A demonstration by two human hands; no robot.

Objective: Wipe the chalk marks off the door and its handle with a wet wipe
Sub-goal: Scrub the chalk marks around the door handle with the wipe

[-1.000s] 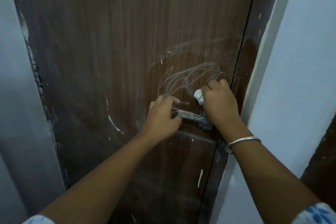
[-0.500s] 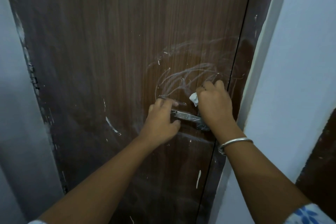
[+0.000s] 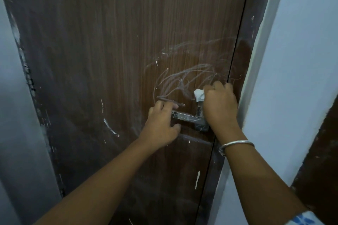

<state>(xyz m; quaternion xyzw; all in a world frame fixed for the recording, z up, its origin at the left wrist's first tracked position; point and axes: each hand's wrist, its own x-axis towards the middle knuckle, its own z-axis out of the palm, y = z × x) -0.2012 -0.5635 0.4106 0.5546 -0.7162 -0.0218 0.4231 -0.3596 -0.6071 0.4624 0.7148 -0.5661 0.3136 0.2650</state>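
Door (image 3: 109, 60) filled most of the frame, dark brown wood grain, shut against a pale wall (image 3: 301, 60) at right. Chalk marks (image 3: 184, 80) sprawled as a white scribble right of centre, just above the handle (image 3: 186, 115), with fainter arcs higher up and stray white flecks lower down. Left grip (image 3: 161, 124), at centre, was curled round the free end of the handle, holding the lever. Right grip (image 3: 219, 107), just right of it, was closed on the wipe (image 3: 199, 94) and pressed to the door at the scribble's lower right edge, above the handle's base; a bangle (image 3: 236, 144) sat on that wrist. The handle ran metal and roughly level between the two. The wipe showed only as a small white wad poking out at the left of the right grip.

Against a second before, the wipe had crept a little higher off the handle's base, baring the metal below it, while the left grip stayed put. The scribble looked as dense as it had, so I judged the door's wiping barely begun.
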